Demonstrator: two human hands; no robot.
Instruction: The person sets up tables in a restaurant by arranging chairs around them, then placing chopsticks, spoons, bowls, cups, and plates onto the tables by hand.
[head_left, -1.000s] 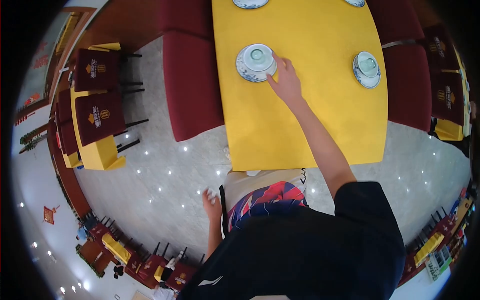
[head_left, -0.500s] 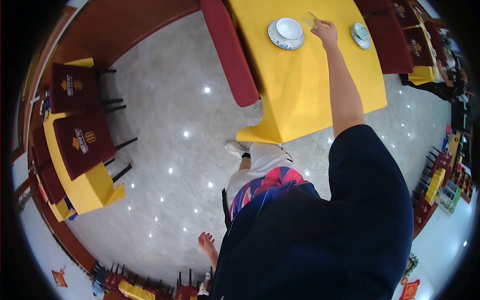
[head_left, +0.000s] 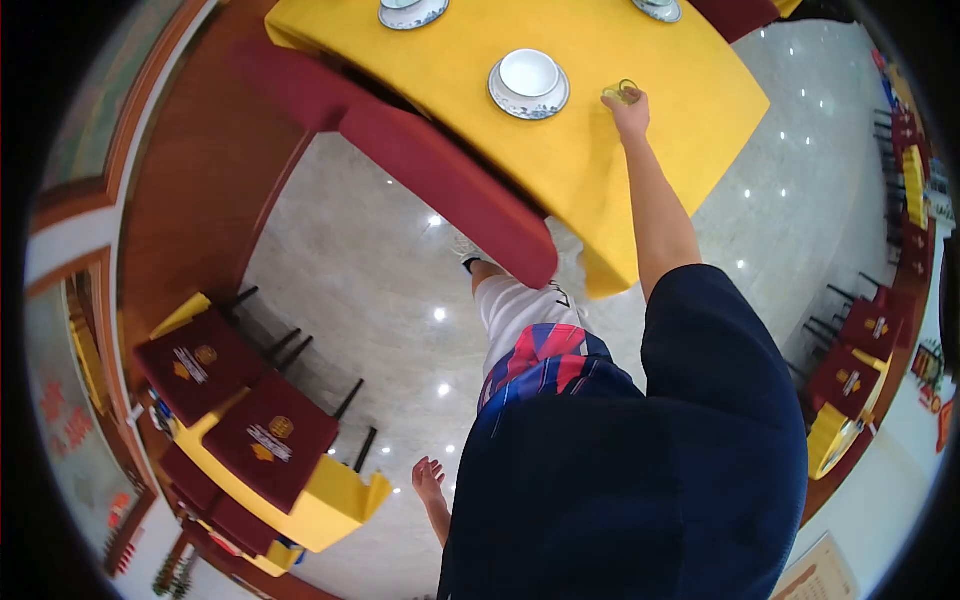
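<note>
My right hand (head_left: 630,115) reaches out over the yellow tablecloth (head_left: 690,110), its fingers closed round a small clear drinking glass (head_left: 627,90). Whether the glass touches the cloth, I cannot tell. To the left of that hand stands a white bowl (head_left: 529,73) on a blue-patterned plate (head_left: 530,108). My left hand (head_left: 429,480) hangs low by my side above the floor, holding nothing, its fingers loosely bent and apart.
A dark red bench (head_left: 450,180) runs along the table's near left side, close to my leg. More dishes (head_left: 413,12) and a further plate set (head_left: 660,10) lie at the far edge. Red chairs (head_left: 270,440) surround another yellow-covered table at lower left.
My view has turned and shifted along the table. The glass, still in my right hand, has come to the right of the bowl, slightly lower in view. My left hand still hangs down.
</note>
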